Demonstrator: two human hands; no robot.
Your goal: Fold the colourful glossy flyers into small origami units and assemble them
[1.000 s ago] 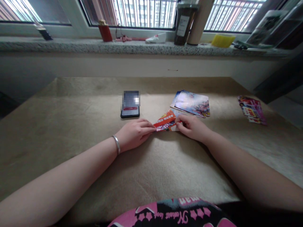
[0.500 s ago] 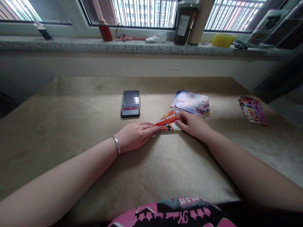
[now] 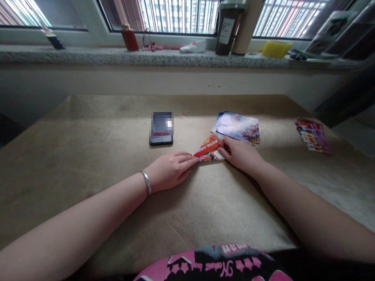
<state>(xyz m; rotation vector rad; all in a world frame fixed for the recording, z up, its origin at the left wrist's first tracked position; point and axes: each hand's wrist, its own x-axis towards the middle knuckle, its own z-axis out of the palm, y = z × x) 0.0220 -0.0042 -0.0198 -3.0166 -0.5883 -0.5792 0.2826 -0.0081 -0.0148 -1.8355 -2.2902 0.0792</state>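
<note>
A small folded sheet of printed paper, red and orange with a white underside, lies on the tan table between my hands. My left hand, with a silver bracelet at the wrist, rests on the table with its fingers pressed together on the paper's left tip. My right hand pinches the paper's right edge and holds its upper flap raised. A stack of glossy printed sheets lies just behind the folded paper.
A dark phone lies face up behind my left hand. More colourful leaflets sit at the table's right edge. On the stone windowsill stand a red container, a dark jar, a cardboard tube and a yellow sponge.
My right hand has moved up and back, lifting and folding the paper's upper flap so the red strip now stands steeper. My left hand shifted slightly right, holding the tip.
</note>
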